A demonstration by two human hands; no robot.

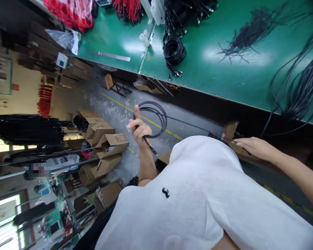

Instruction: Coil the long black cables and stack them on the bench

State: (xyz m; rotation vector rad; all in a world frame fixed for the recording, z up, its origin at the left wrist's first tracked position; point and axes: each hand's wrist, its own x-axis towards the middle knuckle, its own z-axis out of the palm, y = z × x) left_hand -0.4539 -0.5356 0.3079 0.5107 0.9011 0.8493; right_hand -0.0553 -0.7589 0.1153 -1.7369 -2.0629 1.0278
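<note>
One black cable [188,123] spans the frame's middle, its loops [165,121] spreading rightward from the left hand [140,130], whose curled fingers clasp them, its straight run pinched in the right hand [253,146] at centre right, its plug end [153,151] hanging just below the left hand.

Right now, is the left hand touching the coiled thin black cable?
Touching. The head view shows the left hand with its fingers closed around part of the coiled thin black cable.
</note>
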